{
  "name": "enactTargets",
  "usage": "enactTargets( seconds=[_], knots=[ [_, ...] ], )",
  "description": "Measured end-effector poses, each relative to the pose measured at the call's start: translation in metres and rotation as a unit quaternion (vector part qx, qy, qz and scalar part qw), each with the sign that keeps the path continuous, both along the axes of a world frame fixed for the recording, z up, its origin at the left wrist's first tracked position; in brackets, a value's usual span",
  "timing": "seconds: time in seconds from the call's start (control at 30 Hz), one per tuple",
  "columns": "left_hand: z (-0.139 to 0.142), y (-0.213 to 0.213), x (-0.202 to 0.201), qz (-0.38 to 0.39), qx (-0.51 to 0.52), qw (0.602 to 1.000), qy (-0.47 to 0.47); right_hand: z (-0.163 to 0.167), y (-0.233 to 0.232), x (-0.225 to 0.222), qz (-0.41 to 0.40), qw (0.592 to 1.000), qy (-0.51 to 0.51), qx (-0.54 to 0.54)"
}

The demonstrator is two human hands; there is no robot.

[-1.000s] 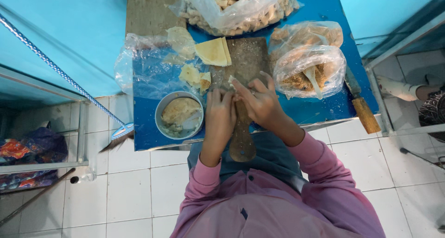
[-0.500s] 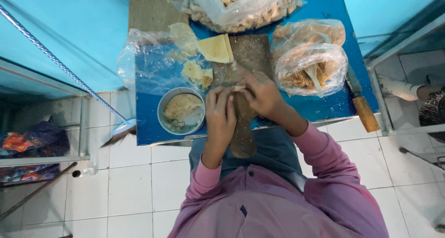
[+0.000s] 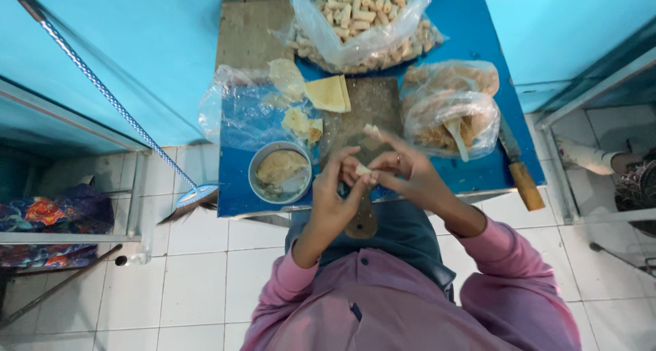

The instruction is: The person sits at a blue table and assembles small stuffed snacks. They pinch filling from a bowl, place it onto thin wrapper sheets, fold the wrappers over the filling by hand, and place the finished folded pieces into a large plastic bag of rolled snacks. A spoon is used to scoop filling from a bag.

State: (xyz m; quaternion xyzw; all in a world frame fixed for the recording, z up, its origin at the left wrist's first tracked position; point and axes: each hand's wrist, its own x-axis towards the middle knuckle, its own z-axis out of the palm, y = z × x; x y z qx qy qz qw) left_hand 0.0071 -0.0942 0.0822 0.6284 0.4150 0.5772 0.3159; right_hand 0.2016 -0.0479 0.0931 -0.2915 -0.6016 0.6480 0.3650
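Note:
Both hands meet above a dark wooden cutting board on a blue table. My left hand and my right hand pinch a small pale roll of wrapper between their fingertips. A stack of yellow triangular wrappers lies at the board's far left corner. A round metal bowl with pale paste stands just left of my left hand. Torn wrapper pieces lie beside it on clear plastic.
A big clear bag of finished small rolls sits at the table's far side. A bag of shredded filling with a spoon is to the right, a wooden-handled knife at the right edge. A broom leans left. White tiled floor below.
My hands have lifted slightly off the board and come closer together around the small roll. The camera view has shifted a little; the table's things have stayed put.

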Motion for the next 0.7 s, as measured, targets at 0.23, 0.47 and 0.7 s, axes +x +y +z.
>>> enactTargets(
  seconds=[0.23, 0.47, 0.7],
  knots=[
    [0.076, -0.002, -0.06, -0.091, 0.019, 0.979, 0.183, 0.063, 0.039, 0.029, 0.106, 0.959, -0.237, 0.114],
    [0.11, 0.13, -0.097, 0.052, 0.169, 0.951, 0.254, 0.13, 0.193, 0.04, -0.098, 0.884, -0.215, 0.403],
    [0.075, 0.325, -0.09, 0.187, 0.101, 0.914, 0.347, 0.101, 0.306, 0.019, -0.294, 0.659, -0.432, 0.541]
  ],
)
